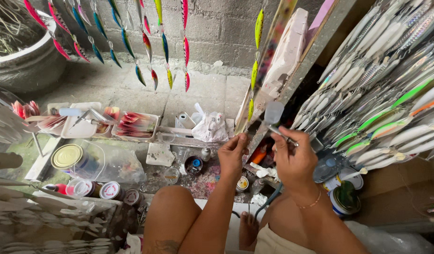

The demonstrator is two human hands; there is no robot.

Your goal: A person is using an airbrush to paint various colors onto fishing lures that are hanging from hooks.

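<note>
The right hand [294, 157] is closed around a slim metal airbrush [279, 131] with a translucent plastic cup [274, 113] on top, thumb and fingers wrapped about its body, the nozzle pointing left. The left hand [232, 153] is raised just beside it, its fingertips pinched on the lower end of a long yellow-green fishing lure [250, 109] that hangs in front of a tilted, paint-spattered board [273, 42]. The two hands are near each other but not touching, with the lure's tip between them. A thin beaded bracelet [311, 204] circles the right wrist.

Below the hands, the person's bare knees [172, 202] frame a paint-stained floor [198, 181] scattered with small paint jars [194, 164] and lidded tins [66, 156]. To the left sit shallow white trays [134, 126] holding red and pink lures. Above, a row of painted lures in red, blue and green [127, 42] hangs against a grey block wall [217, 28]. To the right, a dense rack of silver-white unpainted lures [386, 70], some with green backs, fills the side.
</note>
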